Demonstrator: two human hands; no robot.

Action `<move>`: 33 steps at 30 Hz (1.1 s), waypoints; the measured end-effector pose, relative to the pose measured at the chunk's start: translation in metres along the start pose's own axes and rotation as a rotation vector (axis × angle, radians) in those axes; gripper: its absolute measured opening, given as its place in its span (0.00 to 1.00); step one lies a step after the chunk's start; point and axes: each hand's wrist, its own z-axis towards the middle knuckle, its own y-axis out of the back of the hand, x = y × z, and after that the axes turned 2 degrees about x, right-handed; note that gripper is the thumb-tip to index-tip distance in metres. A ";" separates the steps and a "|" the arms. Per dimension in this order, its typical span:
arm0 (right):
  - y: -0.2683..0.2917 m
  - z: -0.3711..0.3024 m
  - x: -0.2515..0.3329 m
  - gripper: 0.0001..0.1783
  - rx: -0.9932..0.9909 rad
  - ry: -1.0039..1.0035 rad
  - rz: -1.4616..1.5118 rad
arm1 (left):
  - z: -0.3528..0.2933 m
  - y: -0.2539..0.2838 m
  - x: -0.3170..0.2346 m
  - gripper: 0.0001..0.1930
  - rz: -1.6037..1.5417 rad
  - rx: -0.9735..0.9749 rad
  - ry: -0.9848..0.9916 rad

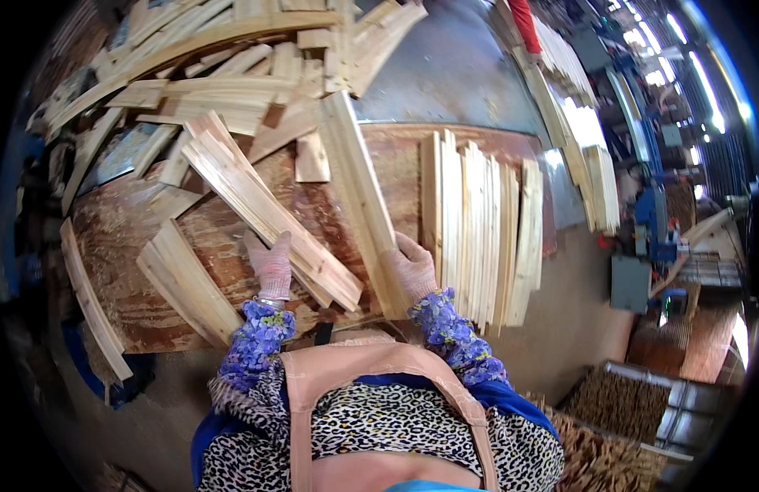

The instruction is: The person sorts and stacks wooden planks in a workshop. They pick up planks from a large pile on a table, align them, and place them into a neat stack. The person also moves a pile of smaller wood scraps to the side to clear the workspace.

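Both my hands wear pale pinkish work gloves. My right hand (414, 264) is closed on the near right edge of a long, wide wooden board (359, 201), which slants away from me across the workbench. Against the left edge of a slanting stack of narrow wooden strips (269, 209) is my left hand (270, 269), its thumb over the edge; its other fingers are partly hidden. Left of that hand lies a short stack of boards (187, 283). To the right of my right hand, several strips stand side by side in a row (478, 230).
A jumbled heap of boards (224, 86) covers the bench's far left. One curved strip (92, 299) overhangs its left edge. Beyond is a grey metal surface (445, 74), with a person's red sleeve (523, 23) near long boards. Blue machinery (654, 221) and wood pieces in a crate (617, 406) are right.
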 end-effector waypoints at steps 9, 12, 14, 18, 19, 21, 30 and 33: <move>0.100 0.032 -0.088 0.21 -0.596 0.269 -0.962 | -0.046 -0.120 -0.015 0.33 -0.131 0.358 0.193; 0.096 0.030 -0.093 0.20 -0.627 0.370 -1.021 | -0.056 -0.167 0.029 0.34 -0.160 0.517 0.131; 0.097 0.031 -0.093 0.23 -0.586 0.429 -0.876 | -0.056 -0.192 0.051 0.41 0.324 0.560 0.082; 0.113 0.018 -0.108 0.40 -0.393 0.371 -1.040 | -0.071 -0.201 0.072 0.59 0.704 0.935 -0.067; 0.113 0.014 -0.109 0.43 -0.334 0.371 -1.128 | -0.070 -0.198 0.076 0.61 0.667 0.976 -0.099; 0.109 0.012 -0.109 0.50 -0.316 0.302 -1.177 | -0.064 -0.201 0.077 0.60 0.619 0.977 0.015; 0.117 0.019 -0.123 0.45 -0.382 0.396 -1.163 | -0.031 -0.165 0.116 0.34 0.127 0.942 0.384; 0.115 0.023 -0.132 0.42 -0.398 0.415 -1.131 | -0.035 -0.150 0.142 0.24 -0.088 0.735 0.669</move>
